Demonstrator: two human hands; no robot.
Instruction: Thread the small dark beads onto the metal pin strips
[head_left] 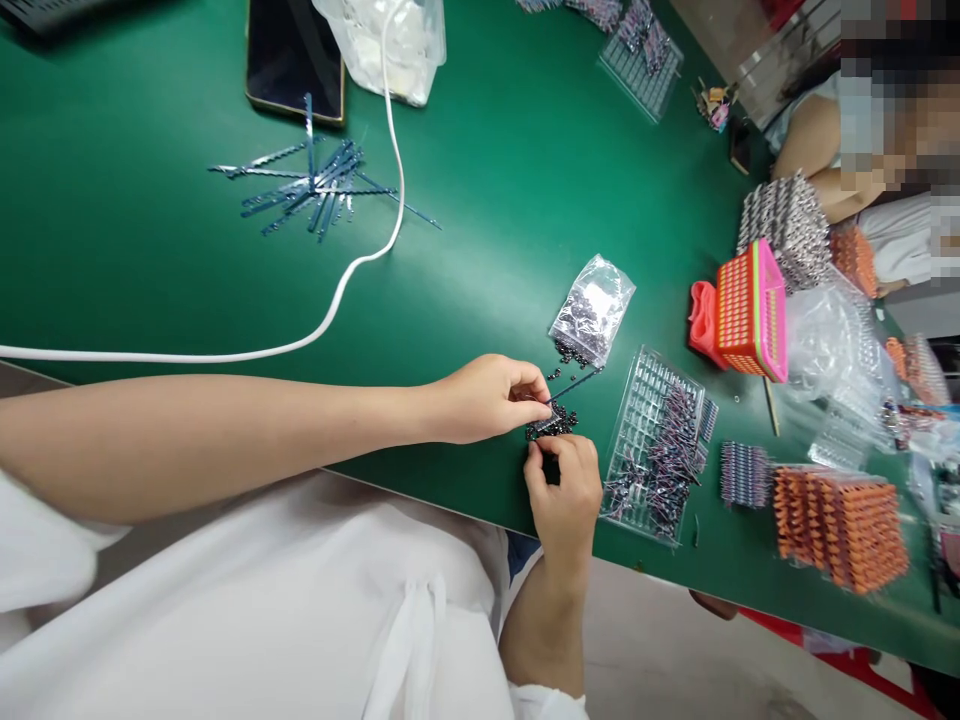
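My left hand reaches across from the left, thumb and fingers pinched on a thin dark strip that slants up to the right. Under its fingertips lies a small pile of tiny dark beads. Just below the pile, my right hand has thumb and forefinger closed at its near edge; whatever they hold is too small to make out. A clear plastic bag of dark small pieces lies above the beads. Right of my hands, a clear gridded tray carries many thin dark purplish pieces.
Loose blue notched strips lie at upper left, near a phone, a white cable and a white plastic bag. At right stand an orange-and-pink basket and stacked orange pieces. Another person sits at upper right.
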